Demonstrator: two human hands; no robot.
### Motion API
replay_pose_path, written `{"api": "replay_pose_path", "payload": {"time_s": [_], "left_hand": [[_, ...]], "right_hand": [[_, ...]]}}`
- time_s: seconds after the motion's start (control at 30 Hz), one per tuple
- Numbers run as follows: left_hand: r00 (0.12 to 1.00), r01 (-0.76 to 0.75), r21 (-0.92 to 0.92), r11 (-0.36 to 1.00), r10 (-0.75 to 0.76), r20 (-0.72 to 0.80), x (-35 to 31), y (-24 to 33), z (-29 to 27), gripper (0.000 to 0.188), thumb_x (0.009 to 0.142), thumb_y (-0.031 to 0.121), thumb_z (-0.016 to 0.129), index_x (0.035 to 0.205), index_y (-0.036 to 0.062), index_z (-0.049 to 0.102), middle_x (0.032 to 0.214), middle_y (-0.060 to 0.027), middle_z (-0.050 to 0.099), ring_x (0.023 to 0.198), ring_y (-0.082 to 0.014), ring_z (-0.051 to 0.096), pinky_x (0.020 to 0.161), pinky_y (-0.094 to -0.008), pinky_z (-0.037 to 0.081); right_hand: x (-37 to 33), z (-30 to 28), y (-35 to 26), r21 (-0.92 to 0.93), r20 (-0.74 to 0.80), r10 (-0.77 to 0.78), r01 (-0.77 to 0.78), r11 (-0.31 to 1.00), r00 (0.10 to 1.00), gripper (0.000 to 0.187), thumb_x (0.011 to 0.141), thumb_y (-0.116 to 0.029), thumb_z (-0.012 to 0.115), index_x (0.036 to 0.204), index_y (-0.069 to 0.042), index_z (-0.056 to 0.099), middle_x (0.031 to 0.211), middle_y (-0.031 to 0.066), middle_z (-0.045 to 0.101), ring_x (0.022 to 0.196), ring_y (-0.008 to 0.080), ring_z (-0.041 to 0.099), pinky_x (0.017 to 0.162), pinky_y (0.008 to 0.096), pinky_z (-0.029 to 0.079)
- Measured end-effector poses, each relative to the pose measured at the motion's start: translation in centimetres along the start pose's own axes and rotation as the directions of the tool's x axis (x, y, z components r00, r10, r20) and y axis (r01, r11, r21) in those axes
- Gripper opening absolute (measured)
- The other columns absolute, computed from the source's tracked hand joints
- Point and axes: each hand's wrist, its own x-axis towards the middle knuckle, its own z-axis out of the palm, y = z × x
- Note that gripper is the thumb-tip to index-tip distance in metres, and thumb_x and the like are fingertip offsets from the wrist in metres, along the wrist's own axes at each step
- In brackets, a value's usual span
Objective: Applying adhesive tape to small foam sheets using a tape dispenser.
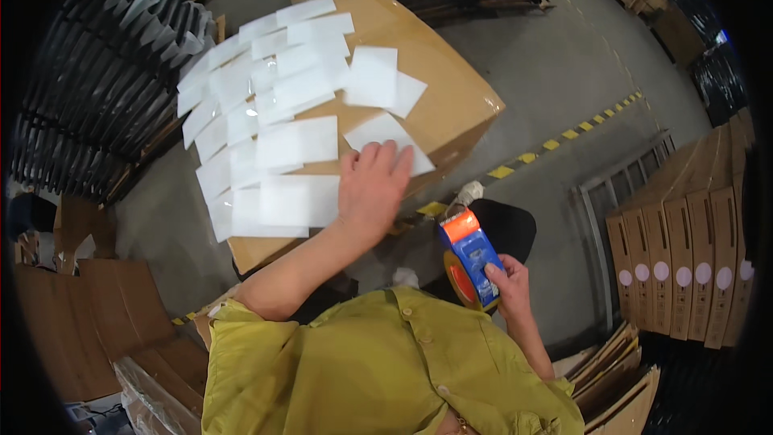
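Observation:
My left hand (pixel 372 187) reaches over a large brown cardboard box (pixel 431 52). Its fingers are apart, and their tips rest on the near edge of a tilted white sheet (pixel 392 143). In my right hand (pixel 511 282), beside the box's near right side, is a blue-and-orange tape dispenser (pixel 475 256) with a roll of tape in it. Overlapping rows of white sheets (pixel 296 141) cover the left part of the box top, with shiny spots on some. Two more sheets (pixel 372 76) overlap just beyond my left hand.
Dark stacked parts (pixel 88 72) rise at the left. A row of upright cartons (pixel 680 266) stands at the right, near a grey metal frame (pixel 600 234). Yellow-and-black tape (pixel 551 144) marks the floor. A dark stool-like seat (pixel 507 229) is behind the dispenser; flattened cardboard (pixel 97 314) lies lower left.

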Motion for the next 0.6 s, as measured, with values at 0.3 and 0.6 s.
{"api": "replay_pose_path", "payload": {"time_s": [0.3, 0.6], "left_hand": [[0.997, 0.073, -0.098, 0.993, -0.074, -0.009, -1.3, 0.0, 2.0, 0.038, 0.072, 0.021, 0.059, 0.106, 0.0058, 0.051, 0.1, -0.0088, 0.049, 0.089, -0.0216, 0.046, 0.079, -0.0357, 0.036], [0.566, 0.798, -0.437, -0.416, 0.264, 0.781, -1.9, 2.0, -1.2, 0.029, 0.079, 0.03, 0.061, 0.094, 0.0058, 0.056, 0.085, 0.0004, 0.056, 0.077, -0.0056, 0.051, 0.064, -0.0207, 0.042]], "right_hand": [[-0.5, 0.4, -1.0, 0.071, 0.108, -0.139, 0.132, 0.989, 0.984, 0.032, 0.071, -0.018, 0.067, 0.091, 0.004, 0.055, 0.081, 0.0066, 0.061, 0.069, 0.0082, 0.055, 0.065, 0.0205, 0.045], [-2.5, 0.7, -3.4, 0.002, 0.304, -0.297, 0.311, 0.95, 0.905, 0.043, 0.065, -0.012, 0.07, 0.098, 0.007, 0.051, 0.086, 0.0108, 0.061, 0.076, 0.0116, 0.058, 0.07, 0.0227, 0.046]]}}
